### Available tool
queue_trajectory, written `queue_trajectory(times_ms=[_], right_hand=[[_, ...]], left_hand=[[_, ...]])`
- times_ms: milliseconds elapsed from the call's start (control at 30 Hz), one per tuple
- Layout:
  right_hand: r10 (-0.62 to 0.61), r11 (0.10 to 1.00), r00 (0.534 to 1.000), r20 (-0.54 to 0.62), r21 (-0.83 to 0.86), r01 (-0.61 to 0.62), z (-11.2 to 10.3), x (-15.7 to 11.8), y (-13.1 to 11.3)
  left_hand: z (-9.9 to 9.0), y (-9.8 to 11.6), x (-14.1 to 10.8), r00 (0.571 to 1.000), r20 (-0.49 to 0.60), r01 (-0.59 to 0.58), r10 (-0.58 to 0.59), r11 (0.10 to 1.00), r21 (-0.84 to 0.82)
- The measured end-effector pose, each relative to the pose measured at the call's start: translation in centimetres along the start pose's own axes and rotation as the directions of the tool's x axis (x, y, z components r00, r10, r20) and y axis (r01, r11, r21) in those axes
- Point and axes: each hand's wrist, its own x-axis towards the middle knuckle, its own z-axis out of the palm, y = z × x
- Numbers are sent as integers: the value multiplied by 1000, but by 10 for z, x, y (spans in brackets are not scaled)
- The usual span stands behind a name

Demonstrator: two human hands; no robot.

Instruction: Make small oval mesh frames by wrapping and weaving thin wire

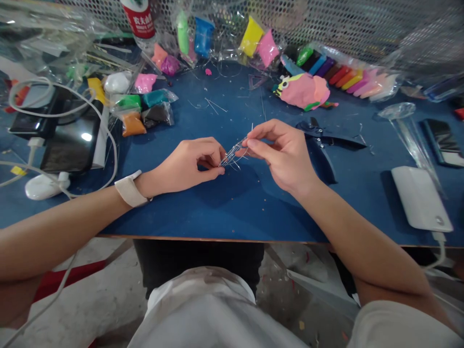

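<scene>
A small bundle of thin silvery wires (pixel 232 153) hangs over the middle of the blue table, slanting up to the right, with loose ends sticking out. My left hand (pixel 195 162) pinches its lower left end between thumb and fingers. At the upper right end, my right hand (pixel 281 152) grips the wires with thumb and index finger. A few cut wire pieces (pixel 215 105) lie on the table beyond my hands. Dark-handled pliers (pixel 322 145) rest just right of my right hand.
Clay packets (pixel 132 123) and phones (pixel 70 140) with a looping white cable lie left. A pink clay figure (pixel 302 91) is at the back right. A white power bank (pixel 421 198) sits right. The table's front edge (pixel 217 238) runs below my forearms.
</scene>
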Motion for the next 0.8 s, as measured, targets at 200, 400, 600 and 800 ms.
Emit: queue_trajectory(times_ms=[200,400,600,800], right_hand=[[135,980,984,119,133,-150,-4,0,-6],[162,973,978,133,145,-181,-7,1,-3],[105,982,983,150,141,-126,-3,0,-8],[108,982,977,186,130,-133,8,-6,-12]], left_hand=[[0,-3,1,996,53,84,-74,974,-209],[-2,0,4,954,237,270,-181,864,-426],[-1,6,5,854,490,493,-175,575,-653],[16,9,0,836,512,544,-196,410,-732]])
